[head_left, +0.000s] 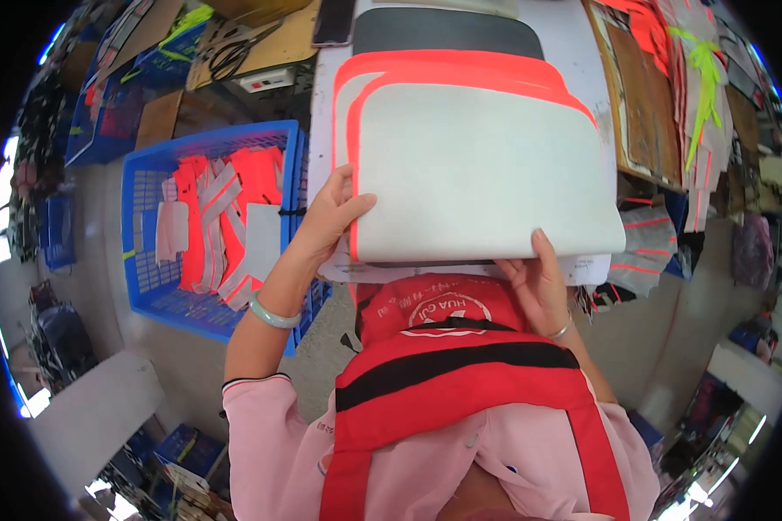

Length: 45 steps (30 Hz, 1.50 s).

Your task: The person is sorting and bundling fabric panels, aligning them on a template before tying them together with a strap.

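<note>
A large pale grey panel (487, 174) with rounded upper corners lies in front of me, over bright orange-red panels (469, 69) that show along its top and left edges. My left hand (332, 217) is closed on the left edge, thumb on the pale face and fingers partly hidden. On the near edge, my right hand (537, 282) pinches the pale panel, with its thumb on top and fingers underneath. Beyond the stack, a dark grey rounded sheet (447, 31) rests on the white table (321, 130).
A blue plastic basket (139, 278) at the left holds orange and grey fabric pieces. A phone (334, 22) and scissors (235, 54) lie at the far left. On the right are a wooden board (639, 104), hanging orange-grey strips (699, 95) and a bundle of grey pieces (645, 247).
</note>
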{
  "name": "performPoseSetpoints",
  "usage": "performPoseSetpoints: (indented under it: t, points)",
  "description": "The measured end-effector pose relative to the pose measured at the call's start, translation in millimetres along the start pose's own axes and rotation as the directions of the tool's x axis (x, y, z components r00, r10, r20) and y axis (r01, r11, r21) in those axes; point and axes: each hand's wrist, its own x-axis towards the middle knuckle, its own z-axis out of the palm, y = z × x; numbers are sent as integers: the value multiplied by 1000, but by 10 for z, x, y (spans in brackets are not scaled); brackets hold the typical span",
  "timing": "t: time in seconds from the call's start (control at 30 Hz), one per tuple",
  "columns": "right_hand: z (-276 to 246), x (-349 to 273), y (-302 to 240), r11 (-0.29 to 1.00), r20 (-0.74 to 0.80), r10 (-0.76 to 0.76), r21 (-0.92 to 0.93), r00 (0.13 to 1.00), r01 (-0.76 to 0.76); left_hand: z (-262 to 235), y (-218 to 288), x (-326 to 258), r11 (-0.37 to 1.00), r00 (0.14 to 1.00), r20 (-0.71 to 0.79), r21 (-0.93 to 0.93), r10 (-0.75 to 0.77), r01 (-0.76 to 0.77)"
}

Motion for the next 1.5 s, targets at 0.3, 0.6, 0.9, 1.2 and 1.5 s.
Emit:
performPoseSetpoints:
  t: [0.3,0.6,0.9,1.2,1.5]
  points:
    - [213,71,-25,967,31,-53,250,998,43,-27,54,53,1000,998,66,8,2,-2]
    - [156,121,-8,975,-19,-97,197,995,99,-37,143,-22,997,997,52,46,-59,57]
    - [1045,225,-1489,784,250,-354,-447,901,431,-271,486,180,935,985,-75,335,155,-122]
    - [1863,-876,-2444,106,573,-290,-777,767,621,733,916,681,779,808,226,-493,544,-386]
    - [1836,407,-2496,30,514,100,-857,852,514,1299,-217,-476,878,954,220,-472,203,-78]
